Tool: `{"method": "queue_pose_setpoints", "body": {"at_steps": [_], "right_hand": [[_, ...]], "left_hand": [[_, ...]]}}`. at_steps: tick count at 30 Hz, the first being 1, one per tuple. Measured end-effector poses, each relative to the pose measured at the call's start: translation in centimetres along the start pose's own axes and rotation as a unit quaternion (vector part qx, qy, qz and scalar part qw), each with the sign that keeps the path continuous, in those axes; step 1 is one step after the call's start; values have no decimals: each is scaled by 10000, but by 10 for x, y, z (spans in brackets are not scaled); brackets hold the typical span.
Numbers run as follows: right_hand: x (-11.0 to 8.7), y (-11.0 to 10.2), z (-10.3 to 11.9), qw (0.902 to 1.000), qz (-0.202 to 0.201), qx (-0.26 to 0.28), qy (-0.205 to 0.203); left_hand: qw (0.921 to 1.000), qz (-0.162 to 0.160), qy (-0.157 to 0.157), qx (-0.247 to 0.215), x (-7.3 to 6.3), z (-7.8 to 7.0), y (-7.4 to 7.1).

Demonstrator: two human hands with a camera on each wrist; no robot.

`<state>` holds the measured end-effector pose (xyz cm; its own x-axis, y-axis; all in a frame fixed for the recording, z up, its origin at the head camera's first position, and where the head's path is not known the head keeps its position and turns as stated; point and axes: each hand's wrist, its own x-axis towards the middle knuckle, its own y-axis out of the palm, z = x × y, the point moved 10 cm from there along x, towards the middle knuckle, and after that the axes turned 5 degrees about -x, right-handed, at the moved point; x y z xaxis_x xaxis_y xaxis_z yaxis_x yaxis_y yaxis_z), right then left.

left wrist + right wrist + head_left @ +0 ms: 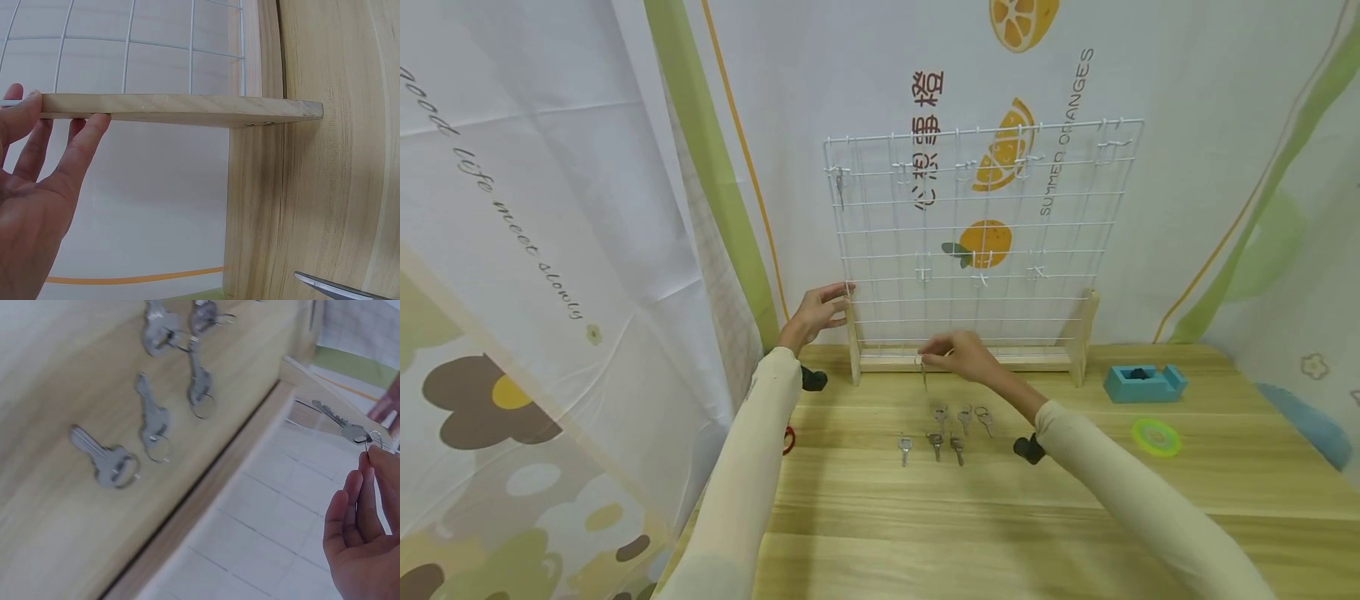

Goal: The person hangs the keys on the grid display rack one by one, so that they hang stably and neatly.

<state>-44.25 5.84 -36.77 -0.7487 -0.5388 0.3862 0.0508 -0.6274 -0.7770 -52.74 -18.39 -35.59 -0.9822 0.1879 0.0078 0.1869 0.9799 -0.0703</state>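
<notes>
My left hand [822, 313] grips the left wooden upright [181, 107] of a stand, thumb on one face and fingertips on the other. The stand carries a white wire grid panel [970, 225] with small white hooks. In front of its lower bar, my right hand [962, 356] pinches a key ring [374, 441] between thumb and fingertips, and a silver key [340, 422] dangles from it. One key [840, 187] hangs on the grid at the upper left. Below the right hand, several keys with rings, one of them a silver key [906, 450], lie on the wooden table.
To the right are a turquoise tape dispenser [1144, 384] and a yellow-green ring [1156, 437]. A red ring [788, 440] lies by the left sleeve, partly hidden. Printed white curtain [880, 83] hangs behind the grid.
</notes>
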Motion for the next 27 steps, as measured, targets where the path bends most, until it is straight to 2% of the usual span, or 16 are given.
{"method": "queue_pose_setpoints", "body": {"at_steps": [9,16,27], "right_hand": [[12,-33,18,9995,-302,13,-58],[24,-55,34,9989,-400,-134,-212],[43,-91,58,9970,-665,-317,-231]], "left_hand": [[10000,32,18,11,-2,0,-1],[10000,42,18,-4,-2,-2,0],[10000,-1,-13,8,-2,0,0]]}}
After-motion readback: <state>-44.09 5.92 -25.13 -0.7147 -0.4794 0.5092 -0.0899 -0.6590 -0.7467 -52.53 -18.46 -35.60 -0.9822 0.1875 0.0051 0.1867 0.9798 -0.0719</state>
